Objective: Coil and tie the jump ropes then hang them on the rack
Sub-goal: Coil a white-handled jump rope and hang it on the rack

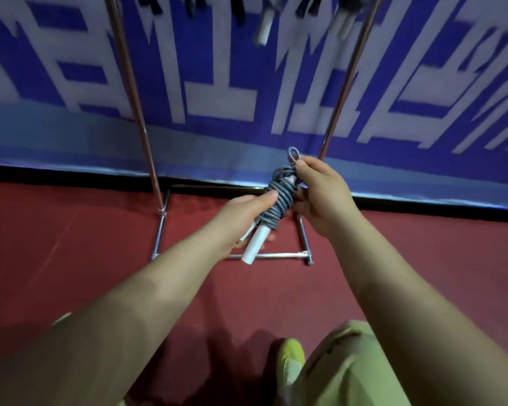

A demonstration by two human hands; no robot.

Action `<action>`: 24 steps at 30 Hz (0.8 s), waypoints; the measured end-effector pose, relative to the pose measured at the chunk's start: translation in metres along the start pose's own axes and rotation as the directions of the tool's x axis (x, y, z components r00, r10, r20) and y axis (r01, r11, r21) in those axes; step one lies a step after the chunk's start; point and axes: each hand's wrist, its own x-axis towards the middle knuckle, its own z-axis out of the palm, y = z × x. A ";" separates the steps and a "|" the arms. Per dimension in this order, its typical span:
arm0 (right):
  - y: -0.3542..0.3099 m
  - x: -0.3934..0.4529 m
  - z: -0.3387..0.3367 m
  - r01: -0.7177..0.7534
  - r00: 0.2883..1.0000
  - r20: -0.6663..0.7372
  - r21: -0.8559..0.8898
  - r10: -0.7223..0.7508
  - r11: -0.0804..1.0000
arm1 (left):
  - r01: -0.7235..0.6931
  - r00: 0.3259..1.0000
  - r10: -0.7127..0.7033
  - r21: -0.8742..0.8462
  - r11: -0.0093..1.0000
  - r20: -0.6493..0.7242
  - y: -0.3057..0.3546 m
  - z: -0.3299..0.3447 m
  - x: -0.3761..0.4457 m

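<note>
Holding the coiled grey cord jump rope with white cylindrical handles [279,200] between both hands, I find it bundled tight, its cord wound crosswise round the middle of the coil. My left hand [241,215] grips the lower part of the bundle, thumb laid along the wraps, with one white handle jutting out below the palm. My right hand [317,194] pinches the upper end, where a small grey loop [293,153] stands up just above the fingertips. Judgement: the bundle looks light and the cord pliant but springy, so the wraps would likely slacken if the pinch were let go; the smooth handles appear slippery and poor places to grip. The sound hold is the wound waist for carrying, and the top loop for hanging. The chrome tube rack [135,106] stands beyond both hands, its uprights rising either side, with other bundled ropes [264,27] hanging well above them, blurred.
</note>
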 end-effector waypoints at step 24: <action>-0.280 0.147 -0.010 0.365 0.883 -0.226 -0.219 -0.411 0.905 | -0.310 0.951 0.303 0.228 0.923 0.067 0.299 0.057 0.092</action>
